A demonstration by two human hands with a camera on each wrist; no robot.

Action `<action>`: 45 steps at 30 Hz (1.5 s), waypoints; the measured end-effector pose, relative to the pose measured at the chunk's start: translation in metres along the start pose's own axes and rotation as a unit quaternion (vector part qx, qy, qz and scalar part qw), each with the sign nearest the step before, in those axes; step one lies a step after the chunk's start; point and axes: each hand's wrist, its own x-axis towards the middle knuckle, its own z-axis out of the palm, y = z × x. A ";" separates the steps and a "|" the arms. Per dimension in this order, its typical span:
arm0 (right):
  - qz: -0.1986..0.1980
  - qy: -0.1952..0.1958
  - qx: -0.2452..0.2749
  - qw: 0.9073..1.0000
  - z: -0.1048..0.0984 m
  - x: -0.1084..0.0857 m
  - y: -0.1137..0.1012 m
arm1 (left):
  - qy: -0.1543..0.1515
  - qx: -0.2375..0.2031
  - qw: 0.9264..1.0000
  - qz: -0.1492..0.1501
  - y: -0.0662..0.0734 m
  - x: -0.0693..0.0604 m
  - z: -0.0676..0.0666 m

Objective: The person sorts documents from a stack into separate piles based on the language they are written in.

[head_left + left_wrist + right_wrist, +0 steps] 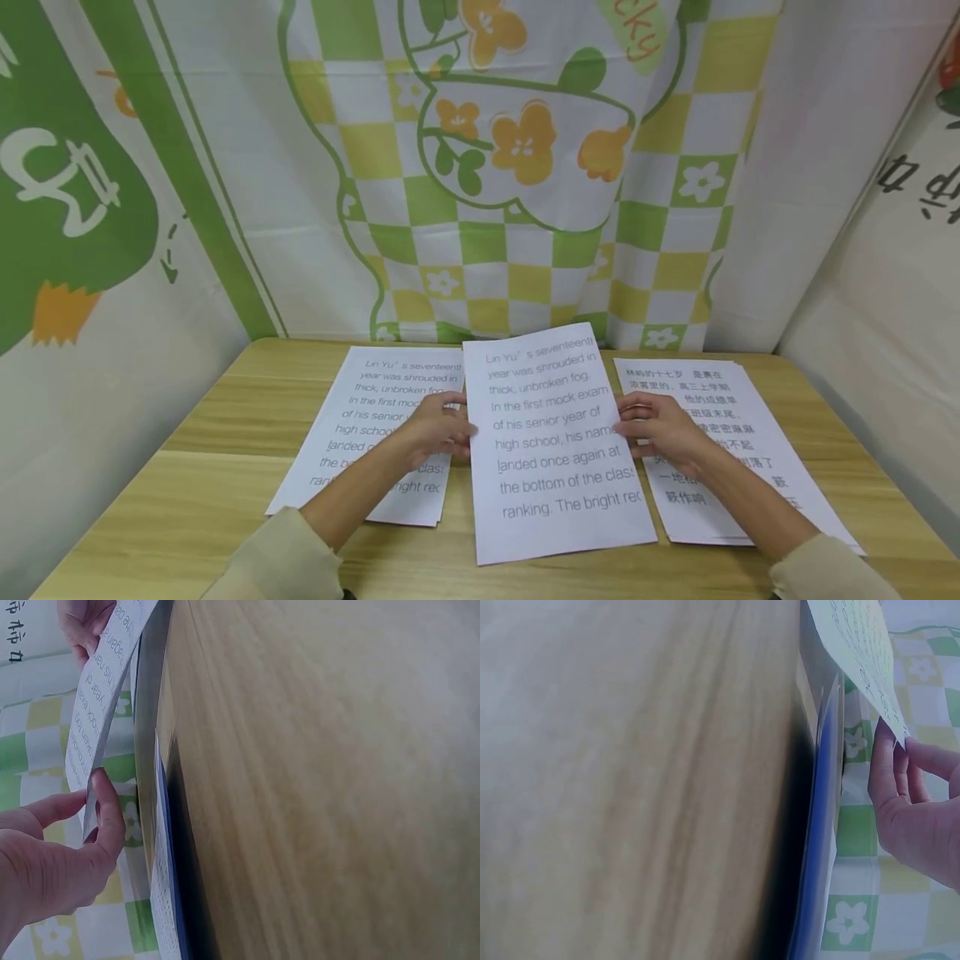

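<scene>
A white sheet of paper (555,433) printed with large English text is held up off the table between both hands. My left hand (438,429) pinches its left edge between thumb and fingers, which the left wrist view shows closely. At the opposite edge, my right hand (660,429) pinches it the same way. Beneath the left hand lies a paper stack (382,500) with the same English text. Under the right hand is another paper stack (705,521), printed with Chinese characters and partly covered by the hand and forearm.
Both stacks lie on a wooden table (187,475). A blue edge (174,900) shows along the left stack in the left wrist view, and a similar blue edge (817,825) appears in the right wrist view. A patterned curtain (495,250) hangs behind the table.
</scene>
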 end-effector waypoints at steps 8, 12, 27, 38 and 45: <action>0.000 -0.003 -0.002 1.000 0.003 0.000 0.001 | 0.009 -0.005 1.000 0.000 -0.001 0.001 0.001; 0.003 -0.004 0.003 1.000 0.004 0.001 0.001 | 0.017 0.001 1.000 -0.001 0.000 0.000 -0.001; 0.003 -0.010 0.013 1.000 0.021 0.009 -0.016 | 0.055 0.012 0.998 0.020 0.007 -0.001 -0.029; 0.002 -0.024 0.041 0.999 0.044 0.023 -0.023 | 0.091 0.032 0.995 0.035 0.009 -0.006 -0.059; -0.008 -0.032 0.047 0.998 0.059 0.033 -0.025 | 0.091 0.047 0.994 0.026 0.008 -0.011 -0.073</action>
